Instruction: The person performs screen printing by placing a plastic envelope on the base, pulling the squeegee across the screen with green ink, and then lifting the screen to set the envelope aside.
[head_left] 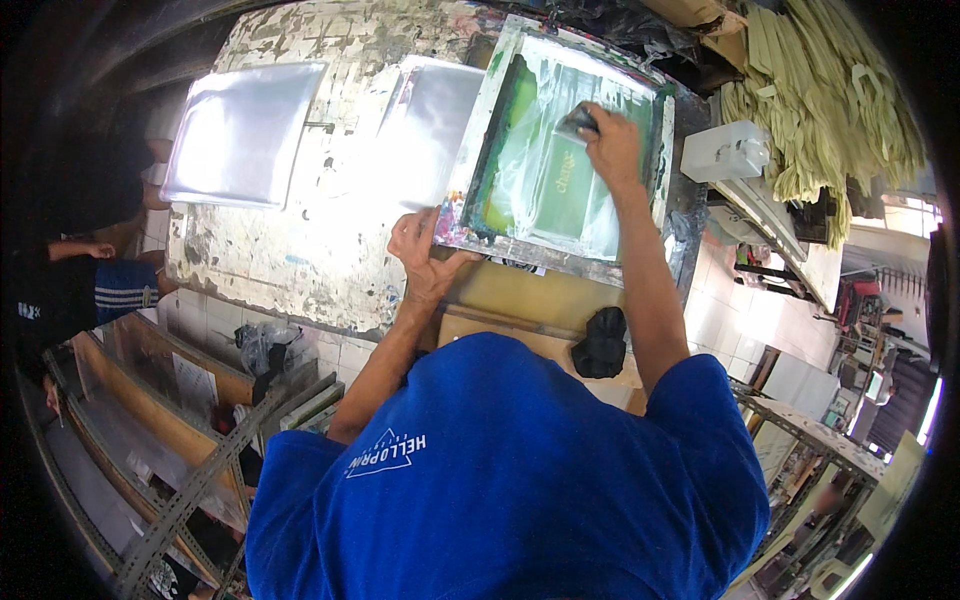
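Note:
A screen-printing frame [487,112] lies on the worktable, its green mesh [575,205] streaked with whitish ink and marked with a pale lettered design. My right hand [614,150] is closed round a small dark squeegee [576,122], which rests against the upper middle of the mesh. At the frame's near left corner, my left hand [425,258] grips the rail, fingers on the edge and thumb along the near side. Left of the frame, a clear plastic sheet [428,120] lies partly beneath or against it; I cannot tell which.
More clear plastic sheets [245,135] lie on the paint-stained table [340,260] at left. A white plastic container [722,150] stands right of the frame, below hanging yellowish strips [810,110]. Black crumpled cloth [600,343] sits near me. Another person's hand [88,249] shows far left, above wooden racks [150,395].

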